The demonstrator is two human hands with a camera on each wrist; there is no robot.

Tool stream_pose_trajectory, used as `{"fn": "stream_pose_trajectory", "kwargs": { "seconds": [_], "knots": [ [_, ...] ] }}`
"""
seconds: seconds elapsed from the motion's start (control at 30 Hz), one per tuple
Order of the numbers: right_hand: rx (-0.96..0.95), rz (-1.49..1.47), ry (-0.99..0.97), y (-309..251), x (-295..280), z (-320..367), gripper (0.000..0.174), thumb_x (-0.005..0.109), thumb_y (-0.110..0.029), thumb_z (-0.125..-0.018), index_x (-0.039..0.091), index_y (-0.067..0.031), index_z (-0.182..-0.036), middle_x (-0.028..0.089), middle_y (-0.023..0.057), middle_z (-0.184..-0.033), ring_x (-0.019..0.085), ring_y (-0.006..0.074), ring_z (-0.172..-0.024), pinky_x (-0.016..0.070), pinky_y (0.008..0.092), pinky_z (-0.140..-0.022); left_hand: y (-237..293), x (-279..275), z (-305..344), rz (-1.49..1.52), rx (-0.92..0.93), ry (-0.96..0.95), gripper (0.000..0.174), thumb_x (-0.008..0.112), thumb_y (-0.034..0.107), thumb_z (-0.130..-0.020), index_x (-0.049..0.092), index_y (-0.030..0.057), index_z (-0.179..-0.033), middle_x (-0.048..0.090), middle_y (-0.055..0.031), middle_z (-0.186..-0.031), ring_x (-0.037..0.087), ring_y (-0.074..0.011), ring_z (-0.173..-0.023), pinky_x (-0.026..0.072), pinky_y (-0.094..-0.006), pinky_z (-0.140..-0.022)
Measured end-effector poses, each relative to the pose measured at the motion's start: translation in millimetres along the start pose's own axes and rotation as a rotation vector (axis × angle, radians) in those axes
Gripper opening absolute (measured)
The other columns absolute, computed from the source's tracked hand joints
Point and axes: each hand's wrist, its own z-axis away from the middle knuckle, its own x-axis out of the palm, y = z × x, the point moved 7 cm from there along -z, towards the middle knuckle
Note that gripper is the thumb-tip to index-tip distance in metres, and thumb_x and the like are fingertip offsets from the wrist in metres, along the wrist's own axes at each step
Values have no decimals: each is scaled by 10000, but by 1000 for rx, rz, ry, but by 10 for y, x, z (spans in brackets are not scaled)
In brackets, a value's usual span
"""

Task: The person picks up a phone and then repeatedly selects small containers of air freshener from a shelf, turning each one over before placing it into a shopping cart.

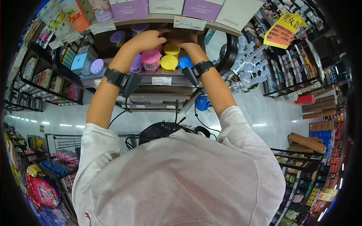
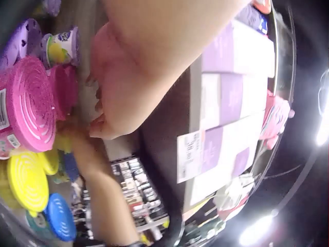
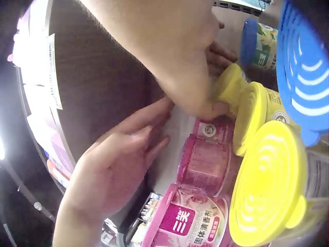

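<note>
Head view: both hands reach into a lower shelf [image 1: 145,80], under an upper shelf [image 1: 151,19] with purple-and-white boxes [image 1: 129,10] along its front edge. Right hand [image 3: 182,67] is partly closed, thumb on one side and fingers on the other of the rear yellow-lidded tub [image 3: 230,86], gripping it; tub sits behind two more yellow-lidded tubs [image 3: 268,182], back from the shelf's front edge, right of middle. Whether its base touches the shelf, can't tell. Left hand [image 3: 110,172] is open, fingers loosely extended, holding nothing, near the back of the pink tub row, facing the right hand. Pink tubs [image 1: 151,60] stand in a row from the front edge backward, just beside the yellow ones. Blue-lidded tub [image 1: 185,62] near the right front corner; another blue-lidded one, the back blue tub [image 3: 250,42], farther in. Purple-lidded tubs [image 1: 136,63] left of the pink ones, some deeper in. Light-blue box [image 1: 82,64] near the left front corner, a lone purple-lidded tub [image 1: 97,66] beside it. Price tag [image 1: 161,81] on the front edge, below the pink and yellow tubs.
</note>
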Motion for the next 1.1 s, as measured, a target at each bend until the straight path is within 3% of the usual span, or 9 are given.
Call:
{"fn": "stream_pose_trajectory", "kwargs": {
  "seconds": [0.07,0.23,0.47,0.57,0.6,0.73,0.83,1.0,1.1],
  "knots": [
    [-58,26,-17,-20,64,-74,544,615,-504,-812,658,-180,-1248,658,124,-1252,624,323,-1149,472,529,-943,-92,-77,227,159,-25,-84,475,589,192,-937,534,135,-1405,643,-165,-1250,597,-301,-1160,443,-376,-988],
    [-77,89,46,89,218,-175,488,608,-463,-771,718,-188,-1159,671,150,-1235,606,363,-1163,450,526,-973,81,-646,1359,101,276,422,378,597,199,-935,614,89,-1295,521,-128,-1435,393,-273,-1402,332,-400,-1124],
    [57,-29,-196,277,549,-189,636,620,-587,-768,635,-229,-1294,644,163,-1283,599,388,-1190,472,471,-1005,-441,-870,2845,445,-3,638,339,569,151,-938,629,22,-1246,550,-115,-1407,458,-225,-1356,308,-382,-1140],
    [-195,318,85,365,382,-138,415,579,-448,-912,689,-153,-1183,691,140,-1175,657,348,-1058,515,486,-886,-885,-755,3609,473,-195,780,322,557,174,-945,642,28,-1219,626,-102,-1299,536,-216,-1271,369,-362,-1080],
    [-6,-448,182,299,87,99,421,653,-394,-858,712,-7,-1012,717,167,-956,665,289,-920,496,432,-838,-1109,-646,3938,531,-345,838,315,550,198,-949,650,30,-1197,656,-92,-1232,574,-200,-1204,395,-338,-1019],
    [-264,-854,70,-1088,-830,825,136,682,-81,-861,639,16,-775,575,4,-670,493,77,-618,366,201,-600,-1761,67,5143,741,-805,978,319,533,270,-959,667,45,-1141,711,-64,-1063,646,-147,-1024,426,-281,-851],
    [-514,-1167,-538,-2226,-438,1345,94,657,-83,-889,648,5,-856,605,27,-768,554,93,-671,426,245,-623,-2294,951,5950,861,-1059,1080,306,553,293,-943,671,65,-1111,720,-48,-987,664,-130,-911,432,-268,-788],
    [-935,-971,-1821,-3873,949,2845,218,641,-224,-937,644,-33,-1043,645,40,-867,630,155,-797,480,292,-729,-2853,2883,7036,984,-1399,1117,267,608,262,-873,678,30,-984,700,-75,-867,652,-166,-802,480,-326,-730],
    [-611,-800,-2274,-4391,2152,3825,378,615,-363,-947,627,-26,-1116,691,81,-956,678,183,-881,512,322,-788,-3107,4059,7519,929,-1614,1041,293,639,268,-837,673,-3,-941,682,-103,-830,649,-205,-787,504,-361,-712]
  ]
}}
